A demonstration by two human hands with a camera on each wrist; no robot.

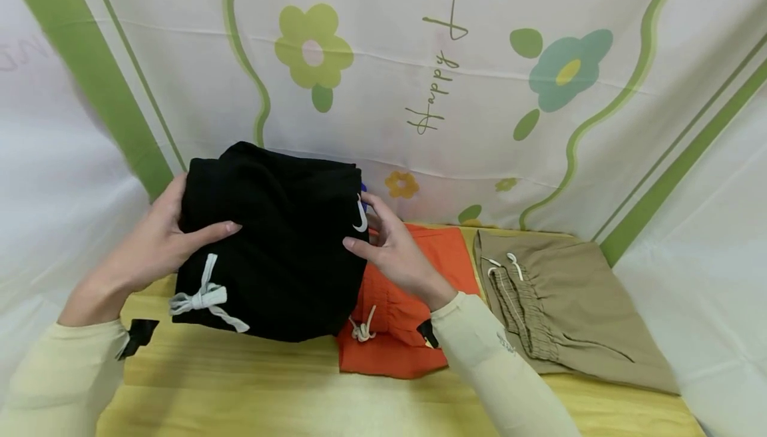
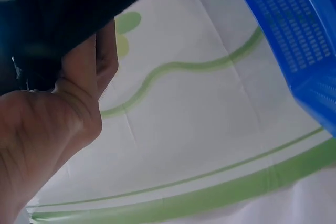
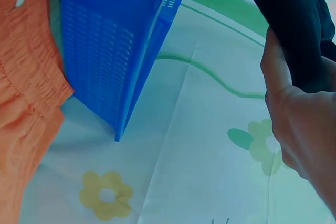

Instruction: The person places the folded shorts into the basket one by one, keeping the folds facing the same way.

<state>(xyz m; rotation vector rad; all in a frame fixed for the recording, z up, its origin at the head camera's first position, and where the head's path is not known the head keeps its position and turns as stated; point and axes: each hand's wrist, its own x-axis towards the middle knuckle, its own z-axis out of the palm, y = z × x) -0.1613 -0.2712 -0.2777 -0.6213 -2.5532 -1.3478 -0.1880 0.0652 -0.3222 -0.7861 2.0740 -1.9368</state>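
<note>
Folded black drawstring shorts [image 1: 275, 237], with a pale bow and a white swoosh, are held up between both hands. On their left edge the left hand [image 1: 150, 240] grips the cloth, thumb across the front and fingers behind. The right hand [image 1: 398, 250] pinches the opposite edge beside the swoosh, also thumb in front. Behind the shorts stands a blue basket [image 2: 286, 30], mostly hidden in the head view but plain in both wrist views. Orange shorts [image 1: 413, 290] lie folded on the table under the right forearm.
Tan pants or shorts [image 1: 587, 304] with an elastic waist lie folded at the right of the yellow wood-grain table [image 1: 269, 384]. A white cloth backdrop [image 1: 371, 104] with printed flowers rises behind the table, and pale sheets hang at both sides.
</note>
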